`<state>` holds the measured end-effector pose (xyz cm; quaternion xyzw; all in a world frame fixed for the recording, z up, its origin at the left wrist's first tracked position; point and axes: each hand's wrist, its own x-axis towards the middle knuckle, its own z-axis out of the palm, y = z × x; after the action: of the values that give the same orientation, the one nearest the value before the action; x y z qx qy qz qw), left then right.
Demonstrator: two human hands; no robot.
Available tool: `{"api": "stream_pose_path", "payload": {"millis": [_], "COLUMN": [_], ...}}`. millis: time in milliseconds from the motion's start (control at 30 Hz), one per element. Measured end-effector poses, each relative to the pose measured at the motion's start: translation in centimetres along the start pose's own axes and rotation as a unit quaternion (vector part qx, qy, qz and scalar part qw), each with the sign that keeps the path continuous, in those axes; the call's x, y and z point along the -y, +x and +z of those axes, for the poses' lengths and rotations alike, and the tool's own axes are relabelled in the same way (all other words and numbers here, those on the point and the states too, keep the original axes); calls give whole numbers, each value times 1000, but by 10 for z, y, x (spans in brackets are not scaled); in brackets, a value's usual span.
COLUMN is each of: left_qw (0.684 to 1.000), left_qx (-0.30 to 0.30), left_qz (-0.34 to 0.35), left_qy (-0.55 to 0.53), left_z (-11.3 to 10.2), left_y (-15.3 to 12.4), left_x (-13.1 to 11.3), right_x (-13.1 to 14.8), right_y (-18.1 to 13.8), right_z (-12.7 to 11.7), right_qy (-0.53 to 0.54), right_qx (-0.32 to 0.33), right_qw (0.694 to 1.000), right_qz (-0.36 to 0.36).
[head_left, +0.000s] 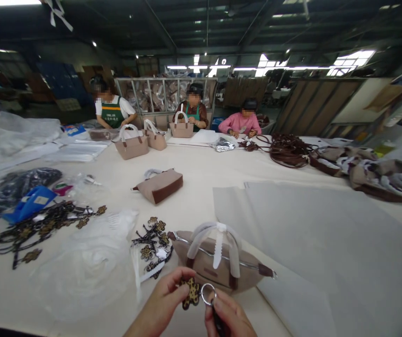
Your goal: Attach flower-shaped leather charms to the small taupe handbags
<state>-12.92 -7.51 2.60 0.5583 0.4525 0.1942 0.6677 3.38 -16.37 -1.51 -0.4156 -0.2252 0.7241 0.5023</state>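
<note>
In my left hand (165, 297), a leopard-print keychain charm (193, 294) is pinched between thumb and fingers. My right hand (231, 316) is closed on the metal key ring (208, 284) joined to the charm, and a black strap (218, 323) passes between its fingers. Just beyond both hands rests a beige handbag (248, 274) with brown trim. Clear wrap covers its raised handles, and a white tie (218, 250) binds them at the top. Left of the bag lies a small pile of similar leopard-print charms (147, 252) with black cords.
Clear plastic bags (84, 267) and a larger heap of charms (46, 222) lie left. Another beige bag (160, 185) lies mid-table. Grey sheets (309, 229) cover the right. Brown straps (288, 150) are coiled farther back. Three people sit across the table near upright bags (132, 147).
</note>
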Motion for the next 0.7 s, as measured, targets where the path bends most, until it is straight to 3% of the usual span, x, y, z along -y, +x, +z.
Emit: {"api": "stream_pose_path", "payload": {"millis": [67,133,233,400,533,700], "left_qw": [994,985,972,950,962,997], "left_qx": [-17,2,61,65,50,38], "left_qz": [61,113,176,268,223,63], "left_qy": [87,129,144,147,148,14], "left_z": [2,5,13,25,26,29], "left_y": [0,-2,-3,4,8,6], "left_x": [-1,-3,-7,-9,-8,-11], "right_x": [-2,-3,-1,13,19,22], "right_y": [1,1,-1,-9,-11,-15], "right_z": [-3,-4,-2,4,-3,-18], "right_qy": [22,32,27,-9,-105,-250], "right_qx": [-3,-10,-25,-29,-28,-90], "right_qw": [1000,999,999,1000,994,963], "right_qz": [-5,-6,-9,-6,15,-50]}}
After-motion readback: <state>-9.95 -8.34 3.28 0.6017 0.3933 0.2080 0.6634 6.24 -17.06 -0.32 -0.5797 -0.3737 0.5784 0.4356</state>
